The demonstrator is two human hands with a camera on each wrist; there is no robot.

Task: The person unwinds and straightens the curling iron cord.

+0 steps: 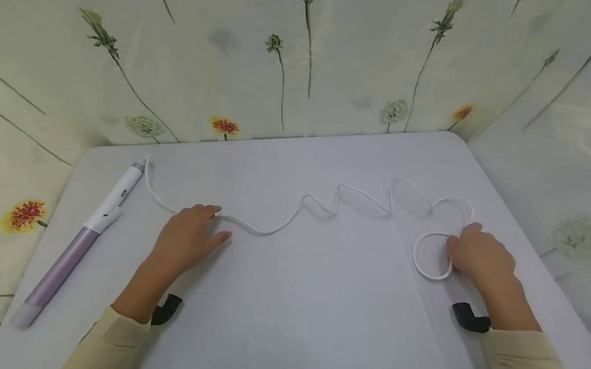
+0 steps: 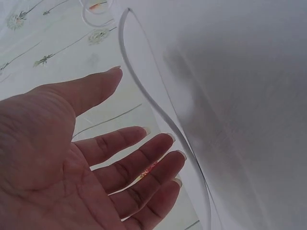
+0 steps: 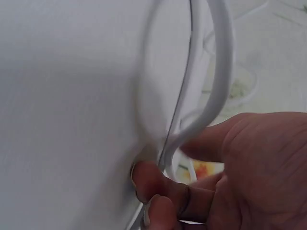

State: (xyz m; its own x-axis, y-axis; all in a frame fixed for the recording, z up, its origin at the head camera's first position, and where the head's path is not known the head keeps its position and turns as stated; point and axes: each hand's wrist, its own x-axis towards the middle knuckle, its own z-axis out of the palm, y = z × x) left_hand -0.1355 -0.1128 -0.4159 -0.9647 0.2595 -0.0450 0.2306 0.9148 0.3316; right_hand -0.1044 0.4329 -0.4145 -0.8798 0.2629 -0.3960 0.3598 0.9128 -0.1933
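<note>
A long device with a white handle and lilac barrel, which looks like a curling iron (image 1: 73,255), lies slanted at the left of the table. Its white cord (image 1: 260,233) runs from the handle's far end across the table in loose waves. Over the cord near the handle is my left hand (image 1: 187,235), palm down; the left wrist view shows its fingers (image 2: 120,172) spread and relaxed beside the cord (image 2: 147,97), not curled round it. At the right, my right hand (image 1: 484,258) pinches the cord (image 3: 224,57) between thumb and fingers, with a small round loop beside it.
The white table (image 1: 319,308) has a rounded back edge against a flower-printed cloth (image 1: 332,58). Black angled pieces (image 1: 167,310) show at both wrists. Light sleeves (image 1: 109,342) cover the forearms.
</note>
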